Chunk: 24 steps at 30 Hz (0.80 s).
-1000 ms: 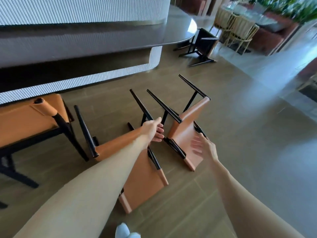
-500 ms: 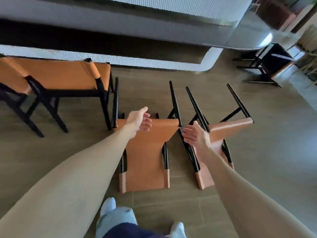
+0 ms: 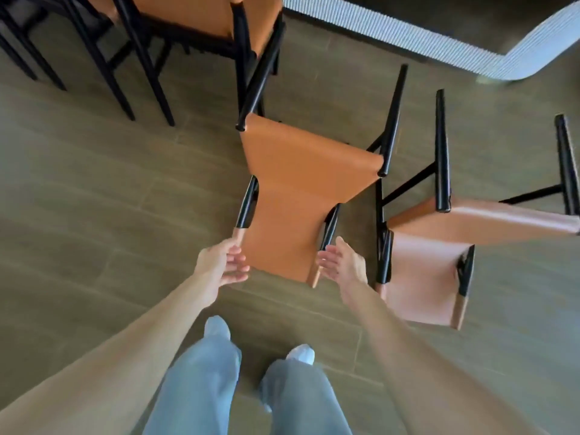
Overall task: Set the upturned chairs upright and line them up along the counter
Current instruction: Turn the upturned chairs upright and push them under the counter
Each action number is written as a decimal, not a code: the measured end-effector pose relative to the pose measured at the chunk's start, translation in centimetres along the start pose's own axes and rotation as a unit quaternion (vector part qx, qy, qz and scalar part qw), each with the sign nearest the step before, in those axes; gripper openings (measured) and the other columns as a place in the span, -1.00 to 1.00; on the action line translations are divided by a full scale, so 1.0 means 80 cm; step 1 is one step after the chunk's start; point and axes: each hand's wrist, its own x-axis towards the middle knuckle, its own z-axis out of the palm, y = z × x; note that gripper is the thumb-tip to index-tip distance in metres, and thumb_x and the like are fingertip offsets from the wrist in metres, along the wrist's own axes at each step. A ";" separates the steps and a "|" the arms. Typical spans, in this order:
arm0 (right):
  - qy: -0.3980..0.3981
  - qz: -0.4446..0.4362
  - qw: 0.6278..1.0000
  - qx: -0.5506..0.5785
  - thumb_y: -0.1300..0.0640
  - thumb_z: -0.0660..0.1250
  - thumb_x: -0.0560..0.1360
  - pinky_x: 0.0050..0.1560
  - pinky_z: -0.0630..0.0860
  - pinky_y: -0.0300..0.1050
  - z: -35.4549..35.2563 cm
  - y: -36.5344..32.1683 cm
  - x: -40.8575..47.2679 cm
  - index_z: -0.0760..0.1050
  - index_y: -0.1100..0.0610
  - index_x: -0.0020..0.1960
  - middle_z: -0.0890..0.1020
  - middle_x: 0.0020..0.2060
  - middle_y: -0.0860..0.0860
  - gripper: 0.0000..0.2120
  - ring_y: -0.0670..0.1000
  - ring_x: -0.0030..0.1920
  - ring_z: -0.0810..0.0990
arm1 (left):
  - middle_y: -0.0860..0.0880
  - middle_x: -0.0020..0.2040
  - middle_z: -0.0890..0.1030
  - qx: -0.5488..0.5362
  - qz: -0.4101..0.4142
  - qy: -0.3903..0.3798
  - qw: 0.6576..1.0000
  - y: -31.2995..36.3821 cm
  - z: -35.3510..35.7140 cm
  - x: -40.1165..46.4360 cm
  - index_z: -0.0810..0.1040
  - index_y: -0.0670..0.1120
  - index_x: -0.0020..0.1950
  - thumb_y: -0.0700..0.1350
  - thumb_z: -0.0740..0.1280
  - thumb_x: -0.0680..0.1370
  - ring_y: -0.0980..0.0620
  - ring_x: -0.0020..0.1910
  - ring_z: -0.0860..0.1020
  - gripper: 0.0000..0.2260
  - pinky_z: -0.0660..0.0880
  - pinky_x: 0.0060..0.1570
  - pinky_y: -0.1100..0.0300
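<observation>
An orange leather chair (image 3: 292,196) with a black frame lies tipped on its back on the floor, legs pointing toward the counter. My left hand (image 3: 221,262) reaches the left corner of its backrest top, fingers loosely extended and touching or nearly touching the edge. My right hand (image 3: 340,262) is beside the right corner, fingers straight, not gripping. A second tipped chair (image 3: 439,246) lies just to the right, legs also up. An upright orange chair (image 3: 201,17) stands at the top left.
The ribbed white base of the counter (image 3: 423,45) runs along the top right. More black chair legs (image 3: 37,48) stand at the far left. My legs in blue jeans (image 3: 219,387) and white shoes stand on the wooden floor just behind the chair.
I have stepped closer and look steeply down. Both hands dropped from above the chair's seat and legs to the two corners of its backrest top.
</observation>
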 end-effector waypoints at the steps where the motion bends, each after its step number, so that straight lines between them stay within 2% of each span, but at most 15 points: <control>1: -0.002 0.013 1.000 0.017 0.01 0.26 0.65 -0.05 0.59 0.04 0.008 0.022 0.022 0.56 0.29 0.06 0.68 0.00 0.25 -0.68 0.15 -0.17 0.64 | -0.25 -0.05 0.64 -0.017 -0.003 0.004 1.000 -0.012 -0.003 0.023 0.57 -0.29 0.08 -0.05 0.32 0.64 -0.19 -0.18 0.65 -0.72 0.68 -0.20 -0.05; 2: -0.003 0.025 0.999 0.035 0.01 0.26 0.65 -0.12 0.56 -0.01 0.018 0.047 0.047 0.55 0.27 0.02 0.67 -0.03 0.24 -0.70 0.14 -0.21 0.64 | -0.25 -0.04 0.64 -0.033 -0.005 0.008 0.999 -0.024 -0.004 0.047 0.57 -0.28 0.07 -0.05 0.30 0.65 -0.19 -0.16 0.65 -0.73 0.68 -0.20 -0.04; 5: -0.010 0.065 0.996 0.065 -0.03 0.25 0.65 -0.15 0.54 -0.03 0.047 0.122 0.137 0.53 0.22 -0.04 0.66 -0.07 0.21 -0.69 0.14 -0.20 0.64 | -0.28 0.05 0.63 -0.079 -0.023 0.001 0.997 -0.064 0.010 0.131 0.54 -0.27 0.12 -0.04 0.29 0.66 -0.24 -0.03 0.66 -0.72 0.66 -0.07 -0.09; 7: -0.017 0.086 0.994 0.069 -0.07 0.22 0.66 -0.14 0.53 -0.03 0.070 0.185 0.208 0.53 0.21 -0.05 0.67 -0.07 0.18 -0.65 0.14 -0.15 0.65 | -0.29 0.10 0.61 -0.091 -0.037 -0.008 0.995 -0.104 0.025 0.204 0.51 -0.29 0.20 -0.02 0.28 0.66 -0.27 0.05 0.65 -0.68 0.63 0.02 -0.12; 9: -0.014 0.105 0.991 0.080 -0.09 0.22 0.65 -0.07 0.55 0.01 0.088 0.247 0.277 0.52 0.22 -0.05 0.67 -0.09 0.17 -0.63 0.17 -0.11 0.65 | -0.28 0.09 0.59 -0.103 -0.061 -0.019 0.993 -0.151 0.041 0.277 0.49 -0.28 0.21 -0.01 0.28 0.66 -0.25 0.02 0.63 -0.67 0.62 0.06 -0.13; 12: -0.020 0.140 0.984 0.110 -0.14 0.19 0.65 0.07 0.57 0.06 0.107 0.337 0.376 0.51 0.26 0.09 0.68 0.00 0.18 -0.56 0.20 0.03 0.67 | -0.25 0.10 0.58 -0.135 -0.104 -0.016 0.985 -0.234 0.062 0.389 0.46 -0.26 0.26 0.04 0.28 0.65 -0.23 0.03 0.63 -0.62 0.60 0.10 -0.14; 16: 0.002 0.172 0.968 0.183 -0.16 0.17 0.65 0.12 0.57 0.08 0.120 0.416 0.488 0.44 0.33 0.30 0.62 0.14 0.23 -0.45 0.22 0.13 0.64 | -0.27 0.33 0.47 -0.230 -0.144 0.026 0.962 -0.329 0.082 0.510 0.33 -0.23 0.46 0.06 0.26 0.66 -0.26 0.24 0.55 -0.52 0.55 0.21 -0.19; 19: 0.034 0.200 0.941 0.271 -0.17 0.15 0.65 0.10 0.57 0.06 0.134 0.443 0.553 0.33 0.35 0.43 0.59 0.12 0.26 -0.38 0.22 0.11 0.63 | -0.27 0.46 0.36 -0.298 -0.159 0.055 0.939 -0.376 0.102 0.575 0.22 -0.21 0.56 0.07 0.25 0.65 -0.26 0.39 0.45 -0.42 0.46 0.33 -0.23; 21: 0.027 0.213 0.925 0.313 -0.18 0.16 0.65 0.15 0.54 0.10 0.141 0.459 0.582 0.27 0.33 0.49 0.56 0.19 0.28 -0.34 0.24 0.18 0.59 | -0.25 0.45 0.38 -0.315 -0.157 0.046 0.935 -0.389 0.118 0.608 0.20 -0.22 0.58 0.07 0.25 0.65 -0.22 0.42 0.43 -0.40 0.39 0.40 -0.21; 24: 0.028 0.226 0.907 0.355 -0.20 0.18 0.64 0.21 0.50 0.13 0.148 0.485 0.613 0.20 0.32 0.54 0.48 0.36 0.27 -0.28 0.25 0.33 0.52 | -0.18 0.35 0.50 -0.316 -0.153 0.043 0.935 -0.394 0.133 0.646 0.32 -0.20 0.49 0.08 0.28 0.63 -0.13 0.35 0.49 -0.47 0.37 0.42 -0.14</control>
